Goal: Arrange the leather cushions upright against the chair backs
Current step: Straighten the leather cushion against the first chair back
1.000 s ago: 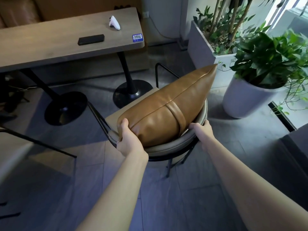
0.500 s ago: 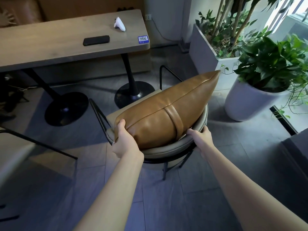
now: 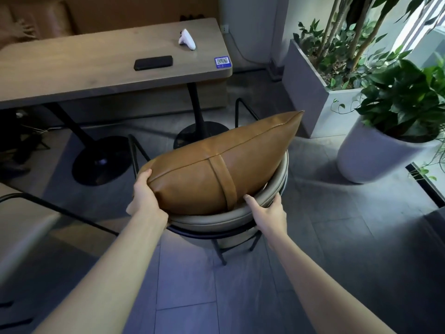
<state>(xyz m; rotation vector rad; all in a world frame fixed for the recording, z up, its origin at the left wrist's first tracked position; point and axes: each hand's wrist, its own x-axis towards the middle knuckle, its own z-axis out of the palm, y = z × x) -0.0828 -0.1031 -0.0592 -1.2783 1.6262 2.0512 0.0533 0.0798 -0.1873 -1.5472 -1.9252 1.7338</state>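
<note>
Cushion (image 3: 216, 169): tan-brown leather, plain, one same-colour strap band across the middle, stitched seam along its length. Chair back (image 3: 240, 216): beige-grey pad on a black metal frame. Table (image 3: 84, 66), far left: light wood grain top, black legs and round bases. On it: black phone (image 3: 153, 62), white controller (image 3: 187, 40), blue-and-white QR sticker (image 3: 222, 62). Floor (image 3: 337, 225): dark grey tiles. Right: pale grey round pot (image 3: 370, 157) and grey rectangular planter (image 3: 310, 92), both with green leaves.
</note>
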